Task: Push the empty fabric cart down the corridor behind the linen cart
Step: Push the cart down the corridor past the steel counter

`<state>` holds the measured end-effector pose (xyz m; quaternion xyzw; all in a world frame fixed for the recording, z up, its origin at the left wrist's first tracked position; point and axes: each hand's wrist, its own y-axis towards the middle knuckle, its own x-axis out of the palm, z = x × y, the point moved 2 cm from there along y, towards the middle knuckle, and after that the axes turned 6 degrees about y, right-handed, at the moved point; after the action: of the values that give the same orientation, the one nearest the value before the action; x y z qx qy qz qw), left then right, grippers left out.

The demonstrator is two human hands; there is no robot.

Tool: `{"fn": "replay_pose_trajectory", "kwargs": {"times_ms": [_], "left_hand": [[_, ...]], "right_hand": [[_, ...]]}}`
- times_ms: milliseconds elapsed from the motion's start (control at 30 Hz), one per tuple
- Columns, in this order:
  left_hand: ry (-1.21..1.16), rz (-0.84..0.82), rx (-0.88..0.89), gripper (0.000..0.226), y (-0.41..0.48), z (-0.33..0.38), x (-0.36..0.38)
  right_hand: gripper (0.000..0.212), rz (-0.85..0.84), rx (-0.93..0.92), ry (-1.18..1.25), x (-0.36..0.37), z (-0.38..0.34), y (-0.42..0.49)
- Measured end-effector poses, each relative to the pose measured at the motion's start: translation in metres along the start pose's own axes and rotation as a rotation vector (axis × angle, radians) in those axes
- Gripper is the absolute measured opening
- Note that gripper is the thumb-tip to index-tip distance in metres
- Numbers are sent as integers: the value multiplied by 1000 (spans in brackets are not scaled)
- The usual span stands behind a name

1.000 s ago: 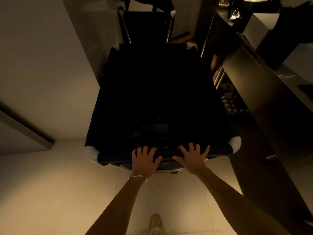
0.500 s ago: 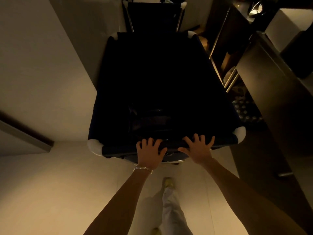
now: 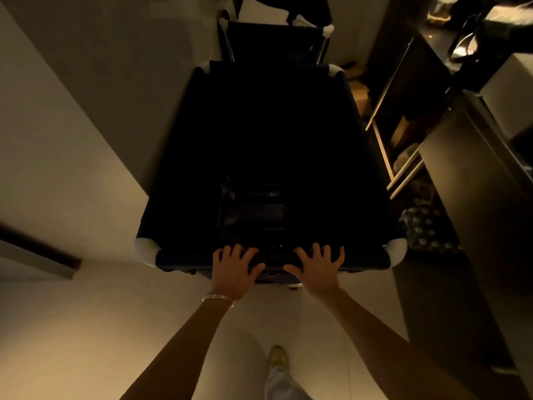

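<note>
Dim tiled corridor point(image 3: 72, 327). Left hand point(image 3: 234, 269) and right hand point(image 3: 315, 269) flat, fingers splayed, on fabric cart point(image 3: 184, 168) rim, pushing squarely behind linen cart point(image 3: 274, 41).

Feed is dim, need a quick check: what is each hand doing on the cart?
Left hand: open, fingers spread, palm flat on the cart rim.
Right hand: open, fingers spread, flat on the same rim.

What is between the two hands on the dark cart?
Only a bare stretch of the fabric cart's near rim, seen in the head view. The left hand and right hand press flat on it, apart, with nothing lying between them.
</note>
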<state>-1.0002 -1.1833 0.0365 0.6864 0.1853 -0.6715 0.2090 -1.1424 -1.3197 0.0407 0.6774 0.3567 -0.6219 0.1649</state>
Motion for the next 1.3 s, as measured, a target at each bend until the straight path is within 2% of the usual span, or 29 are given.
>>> {"fn": "replay_pose_trajectory", "kwargs": {"times_ms": [200,700,767,867,933,1067,1200,1300], "left_hand": [[-14,31,5,55,60,-11,5],[-9,42,23,55,212,-43,16],[-9,36,21,54,235,-48,17],[-30,20,12,55,271,-54,18],[-39,23,17,54,294,-58,19],[-56,6,17,56,335,-66,23],[-78,9,30,56,370,-71,24],[-84,11,54,54,384,-76,26]], "right_hand": [[124,-44,5,6,-18,-1,57],[126,9,22,-43,-46,-3,208],[116,-19,31,-59,-54,-6,229],[78,-72,47,-66,-63,-6,265],[78,-87,57,-74,-69,-6,288],[63,-106,50,-67,-74,-4,330],[75,-88,48,-62,-83,-3,362],[76,-38,29,-49,-85,-5,376]]}}
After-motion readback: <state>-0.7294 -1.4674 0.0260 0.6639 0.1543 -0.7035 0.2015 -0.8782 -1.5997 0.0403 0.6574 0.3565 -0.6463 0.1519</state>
